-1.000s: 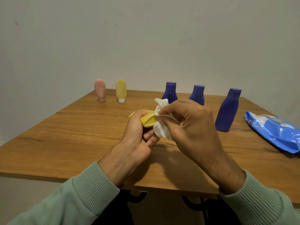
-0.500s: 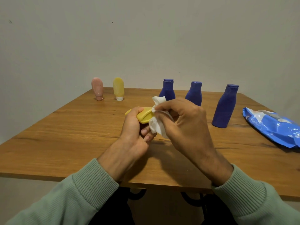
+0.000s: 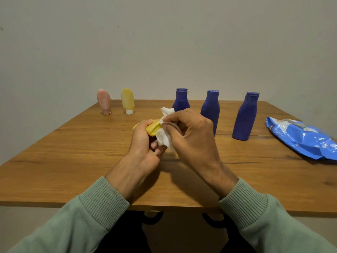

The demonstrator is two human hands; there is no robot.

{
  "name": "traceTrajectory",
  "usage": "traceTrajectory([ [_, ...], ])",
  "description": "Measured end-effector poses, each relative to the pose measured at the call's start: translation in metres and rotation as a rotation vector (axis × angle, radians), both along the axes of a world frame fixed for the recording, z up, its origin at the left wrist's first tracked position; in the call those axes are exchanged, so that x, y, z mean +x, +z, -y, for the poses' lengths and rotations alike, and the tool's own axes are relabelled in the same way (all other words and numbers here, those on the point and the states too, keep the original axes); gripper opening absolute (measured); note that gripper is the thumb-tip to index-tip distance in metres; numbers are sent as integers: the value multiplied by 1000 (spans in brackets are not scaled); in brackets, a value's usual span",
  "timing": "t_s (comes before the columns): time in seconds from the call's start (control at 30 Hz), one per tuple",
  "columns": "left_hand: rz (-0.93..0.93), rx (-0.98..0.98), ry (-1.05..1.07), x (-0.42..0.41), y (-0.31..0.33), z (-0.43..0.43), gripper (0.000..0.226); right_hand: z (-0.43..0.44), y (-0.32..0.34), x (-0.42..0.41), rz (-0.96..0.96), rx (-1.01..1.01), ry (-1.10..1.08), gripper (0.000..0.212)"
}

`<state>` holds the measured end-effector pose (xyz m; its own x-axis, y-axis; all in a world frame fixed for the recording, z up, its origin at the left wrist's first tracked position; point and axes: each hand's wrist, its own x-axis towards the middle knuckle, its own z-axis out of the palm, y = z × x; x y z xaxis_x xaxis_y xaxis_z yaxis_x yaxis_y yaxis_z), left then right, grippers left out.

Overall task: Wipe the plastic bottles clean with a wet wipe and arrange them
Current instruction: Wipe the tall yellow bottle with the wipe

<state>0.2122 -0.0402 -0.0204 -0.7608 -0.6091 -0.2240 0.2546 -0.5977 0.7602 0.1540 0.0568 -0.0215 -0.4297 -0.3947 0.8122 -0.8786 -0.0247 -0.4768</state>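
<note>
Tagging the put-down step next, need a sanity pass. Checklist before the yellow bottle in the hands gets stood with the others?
1. Left hand grips held yellow bottle: ok.
2. Right hand holds wet wipe against it: ok.
3. Bottle wiped all over: cannot tell, hands hide most of it.
4. Bare table between standing yellow bottle and leftmost blue bottle: ok.
5. Pink bottle and standing yellow bottle upright on caps: ok.
6. Wipe pack off that path, far right: ok.

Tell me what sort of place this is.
Probably a plain room at home, though that's a guess: a wooden table before a bare wall, plastic bottles standing on it, and a blue wipe pack.
</note>
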Motion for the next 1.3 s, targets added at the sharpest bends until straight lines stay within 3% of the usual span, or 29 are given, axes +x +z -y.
traceTrajectory([
  [0.4,-49,-8,-52,-21,13,-2,36,-5,8,-20,176,-89,19,15],
  [0.73,-4,-8,-101,-21,11,4,30,-7,3,-26,17,2,97,16],
  [0.9,-3,-48,-79,-21,11,3,34,-5,3,-24,61,-59,35,16],
  [1.07,-102,80,-139,-21,14,1,26,1,4,-18,-58,13,108,15],
  [1.3,-23,-12,-42,-20,12,2,33,0,9,-23,101,-59,10,14],
])
